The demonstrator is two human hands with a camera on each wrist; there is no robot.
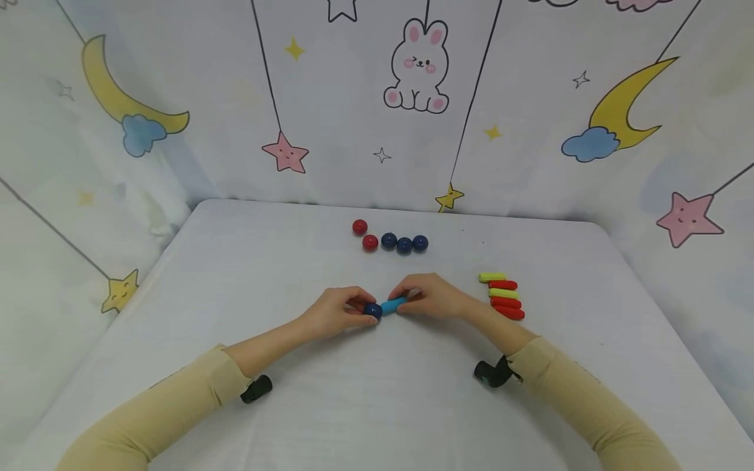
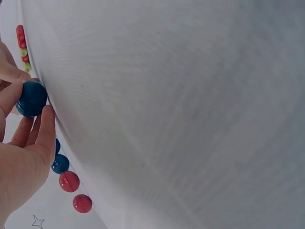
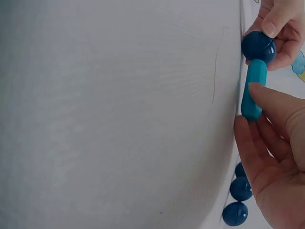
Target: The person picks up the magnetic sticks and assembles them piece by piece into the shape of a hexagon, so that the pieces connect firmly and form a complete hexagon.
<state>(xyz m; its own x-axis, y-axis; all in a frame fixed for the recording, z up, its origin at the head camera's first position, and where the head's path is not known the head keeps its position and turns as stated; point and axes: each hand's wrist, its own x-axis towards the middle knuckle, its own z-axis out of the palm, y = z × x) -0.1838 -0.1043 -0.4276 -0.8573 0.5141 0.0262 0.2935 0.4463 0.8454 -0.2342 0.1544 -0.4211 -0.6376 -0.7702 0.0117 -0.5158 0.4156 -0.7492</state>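
My left hand [image 1: 334,311] pinches a dark blue ball [image 1: 373,311] between thumb and fingers, over the middle of the white table. From the other side my right hand [image 1: 432,296] holds a light blue rod [image 1: 393,305] by its right end. In the right wrist view the upper end of the rod [image 3: 254,90] meets the ball [image 3: 259,46], the two in one line. The left wrist view shows the ball [image 2: 32,98] between thumb and fingertips; the rod is hidden behind it there.
Two red balls [image 1: 370,243] and a short row of dark blue balls [image 1: 404,245] lie toward the back of the table [image 1: 283,255]. Right of my right hand, several red and yellow-green rods [image 1: 504,294] lie stacked side by side. A patterned cloth [image 1: 353,98] hangs behind.
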